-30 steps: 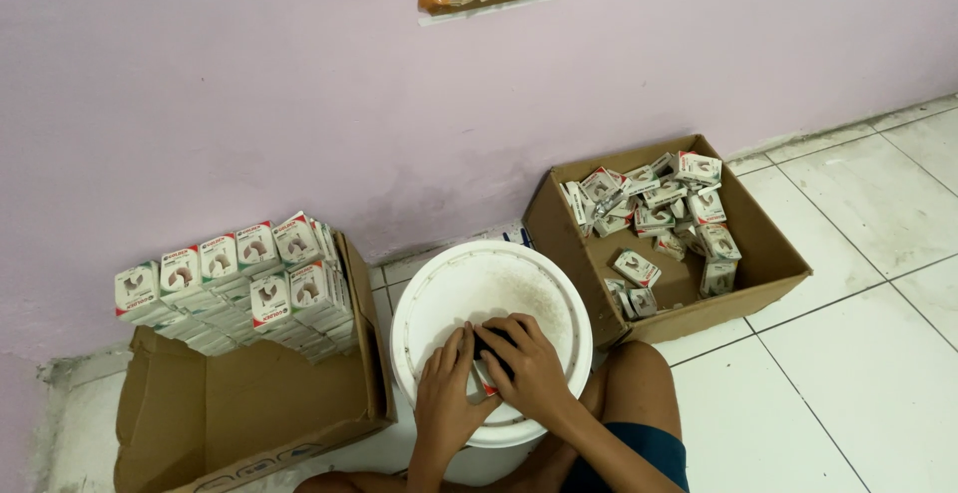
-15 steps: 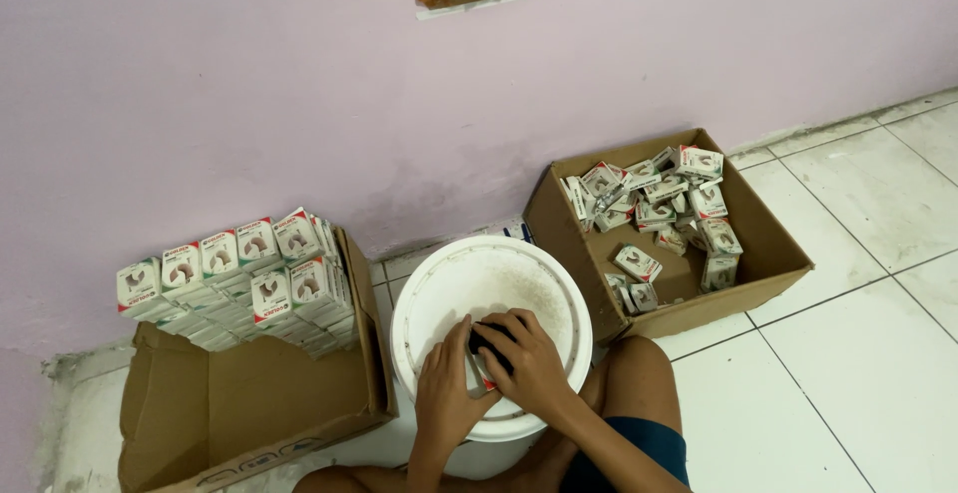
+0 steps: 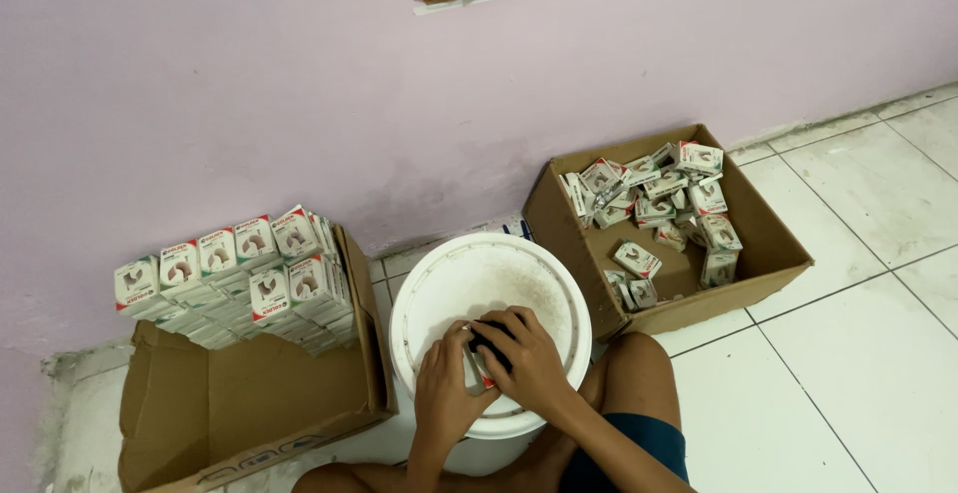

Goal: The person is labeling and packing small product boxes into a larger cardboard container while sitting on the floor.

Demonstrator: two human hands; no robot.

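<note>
Both hands meet on top of a white bucket lid [image 3: 469, 283], which stands on the tiled floor [image 3: 848, 353] between two cardboard boxes. The left hand [image 3: 444, 388] and the right hand [image 3: 529, 363] close together around a small white box [image 3: 481, 373] with a dark piece [image 3: 491, 338] in it; the fingers cover most of it, so it is perhaps a small packed part. The left box [image 3: 249, 403] carries neat rows of small white packs [image 3: 239, 278] against the pink wall [image 3: 249, 84]. The right box [image 3: 738, 224] holds similar packs [image 3: 659, 204] lying loose.
</note>
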